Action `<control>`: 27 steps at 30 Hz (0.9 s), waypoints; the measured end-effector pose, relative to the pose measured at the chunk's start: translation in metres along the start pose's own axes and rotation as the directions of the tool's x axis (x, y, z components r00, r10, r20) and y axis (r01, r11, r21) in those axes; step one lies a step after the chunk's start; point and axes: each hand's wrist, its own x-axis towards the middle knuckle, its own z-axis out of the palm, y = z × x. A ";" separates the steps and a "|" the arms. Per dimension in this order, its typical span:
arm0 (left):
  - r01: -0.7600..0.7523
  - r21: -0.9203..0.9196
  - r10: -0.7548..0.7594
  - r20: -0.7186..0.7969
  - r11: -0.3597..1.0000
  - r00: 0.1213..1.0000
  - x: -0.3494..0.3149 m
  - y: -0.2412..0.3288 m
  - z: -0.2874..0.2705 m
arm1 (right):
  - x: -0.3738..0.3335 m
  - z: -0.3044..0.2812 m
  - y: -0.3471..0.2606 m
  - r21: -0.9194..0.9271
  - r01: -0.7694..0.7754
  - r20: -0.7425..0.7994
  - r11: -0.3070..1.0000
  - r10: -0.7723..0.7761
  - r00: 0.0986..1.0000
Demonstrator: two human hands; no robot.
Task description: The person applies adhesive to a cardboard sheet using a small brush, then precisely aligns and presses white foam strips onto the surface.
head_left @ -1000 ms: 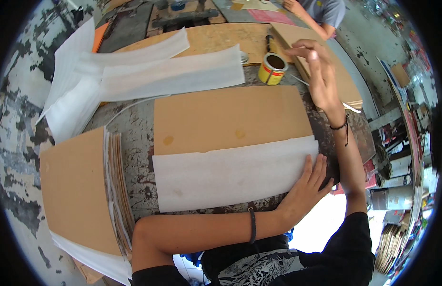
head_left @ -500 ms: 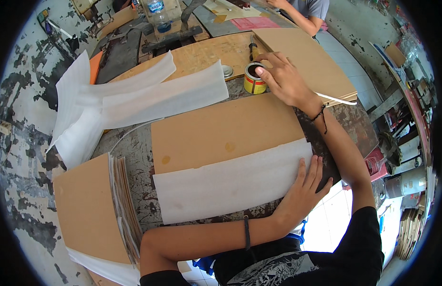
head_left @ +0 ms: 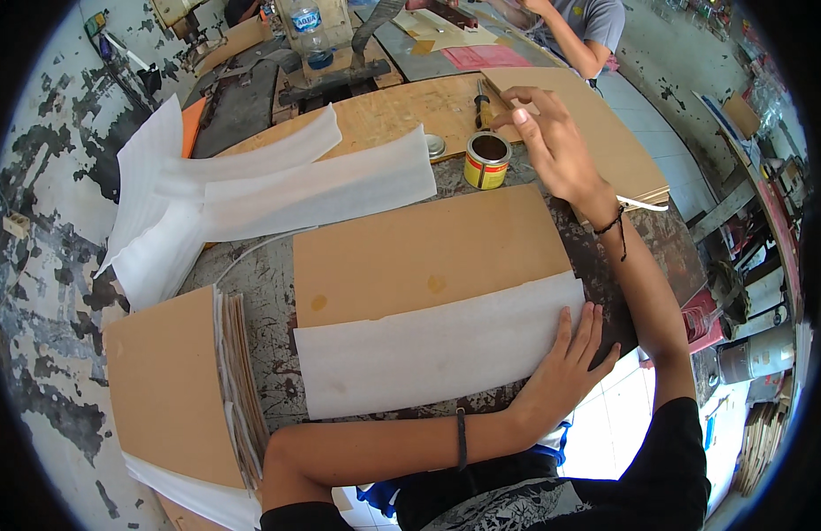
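Note:
My left hand (head_left: 565, 376) lies flat with its fingers stretched over the right end of a white foam sheet (head_left: 428, 354). That sheet covers the near half of a brown board (head_left: 428, 252) on the worn table. My right hand (head_left: 556, 150) is raised just right of an uncapped yellow and red can (head_left: 487, 161), clear of it. Its thumb and fingers are curved and apart, and I see nothing between them. Dark contents show inside the can. A round metal lid (head_left: 434, 145) rests to the can's left. Behind the can lies a tool with a yellow and black handle (head_left: 483, 111).
Long white foam sheets (head_left: 322, 190) spread across the back left. A stack of brown boards (head_left: 163, 380) stands at the near left, and more boards (head_left: 596, 133) lie at the far right. A water bottle (head_left: 310, 40) is at the back; another person (head_left: 579, 40) sits beyond.
My right hand has come away from the can's rim to its right side. My left hand stays on the foam sheet. The whole view has shifted slightly.

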 end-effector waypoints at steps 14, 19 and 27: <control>0.015 0.039 -0.015 -0.005 0.999 1.000 -0.004 0.003 0.003 | 0.016 -0.034 -0.015 0.142 -0.136 -0.070 0.981 0.147 0.987; 0.016 0.046 -0.017 0.001 0.999 1.000 -0.002 0.005 0.003 | 0.015 -0.052 0.004 0.256 0.066 -0.273 0.964 0.007 0.962; -0.007 0.002 0.007 -0.005 1.000 1.000 0.001 0.001 0.000 | 0.004 -0.083 -0.041 0.496 -0.017 -0.131 0.868 0.094 0.987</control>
